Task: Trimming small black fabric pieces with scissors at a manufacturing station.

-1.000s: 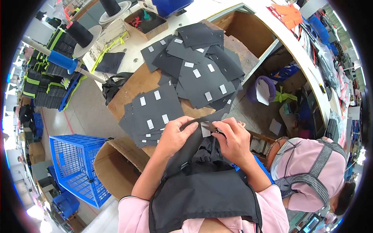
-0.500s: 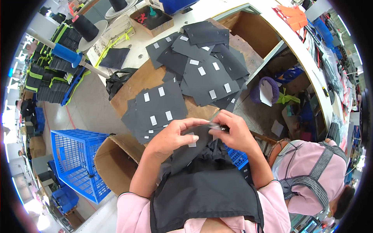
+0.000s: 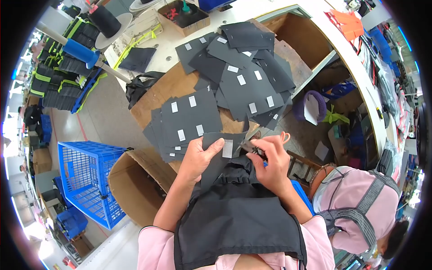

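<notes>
My left hand [image 3: 197,158] grips a dark grey fabric panel [image 3: 216,166] above my lap, thumb on top beside a white rectangular patch [image 3: 227,148]. My right hand [image 3: 273,158] is closed around small metal thread snips [image 3: 247,146], whose tip is at the panel's right edge. An orange loop [image 3: 285,137] shows by its fingers. Beyond my hands, a stack of similar grey panels [image 3: 182,119] with white patches lies on the brown board at the left. A larger overlapping heap of panels [image 3: 245,90] lies farther right.
A blue plastic crate [image 3: 92,153] and an open cardboard box [image 3: 130,180] stand at my left. Thread cones [image 3: 104,22] and a small tray [image 3: 182,18] are at the back. Close on my right is another person in pink [image 3: 360,202]; a purple basket [image 3: 310,107] sits beyond.
My hands have moved apart, with the right lower. The panel is now raised and turned so its white patch shows fully. The orange loop has come into sight.
</notes>
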Motion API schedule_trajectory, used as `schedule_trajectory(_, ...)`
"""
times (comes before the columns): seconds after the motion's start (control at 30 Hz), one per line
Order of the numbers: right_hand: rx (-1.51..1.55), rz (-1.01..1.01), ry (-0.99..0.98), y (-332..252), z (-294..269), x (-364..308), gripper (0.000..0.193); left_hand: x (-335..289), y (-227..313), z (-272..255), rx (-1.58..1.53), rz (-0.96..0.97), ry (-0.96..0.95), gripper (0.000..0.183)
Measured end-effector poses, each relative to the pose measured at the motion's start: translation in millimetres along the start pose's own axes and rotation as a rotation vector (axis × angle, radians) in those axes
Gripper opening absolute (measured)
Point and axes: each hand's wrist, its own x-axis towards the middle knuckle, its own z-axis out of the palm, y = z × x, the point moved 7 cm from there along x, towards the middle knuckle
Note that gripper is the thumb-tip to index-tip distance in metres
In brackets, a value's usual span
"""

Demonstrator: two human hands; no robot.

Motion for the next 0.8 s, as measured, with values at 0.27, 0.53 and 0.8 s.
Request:
schedule_trajectory(0.27,-0.113,-0.197,-0.068,-1,19,6,0.035,3,3,2,-0.018,-0.030,-0.015,0.026)
schedule_trajectory(0.53,0.755,0.708,-0.210,75,45,-24,0.039,7,28,-1,-0.047,0.098,0.162,0.022)
schedule_trajectory(0.8,1.707,1.174,-0.340,98,117,-63,0.040,10,17,0,-0.371,0.253,0.070,0.031)
